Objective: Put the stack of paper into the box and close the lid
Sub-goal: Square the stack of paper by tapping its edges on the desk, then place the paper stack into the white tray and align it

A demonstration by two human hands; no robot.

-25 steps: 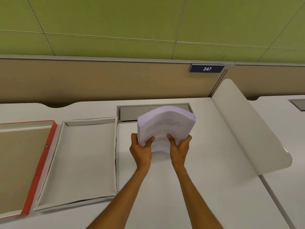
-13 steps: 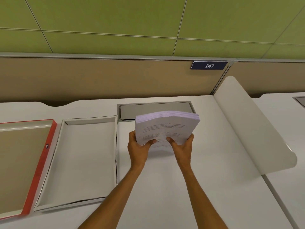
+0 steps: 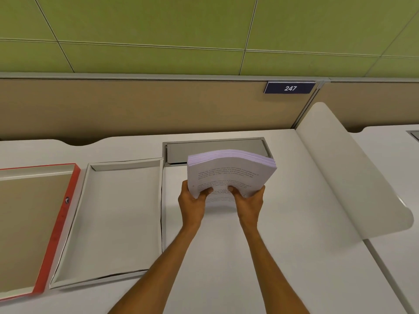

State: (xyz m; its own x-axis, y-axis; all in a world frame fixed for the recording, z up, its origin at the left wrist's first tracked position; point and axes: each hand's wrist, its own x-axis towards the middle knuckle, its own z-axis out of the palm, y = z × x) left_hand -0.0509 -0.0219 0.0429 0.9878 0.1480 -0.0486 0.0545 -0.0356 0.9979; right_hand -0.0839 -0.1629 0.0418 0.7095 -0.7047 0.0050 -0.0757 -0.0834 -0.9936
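Flatter now than a second ago, the stack of paper [image 3: 231,173] hangs above the worktop [image 3: 283,245], just right of the open box [image 3: 118,218]. Thick and floppy, it bows in the middle; best gripped at the near corners. Left hand [image 3: 192,203] and right hand [image 3: 249,202] are clamped there, thumbs on top, fingers underneath.

Both bare forearms reach forward, nearly parallel. The left hand [image 3: 192,203] and right hand [image 3: 249,202] clamp the paper stack [image 3: 229,172], thumbs on top.
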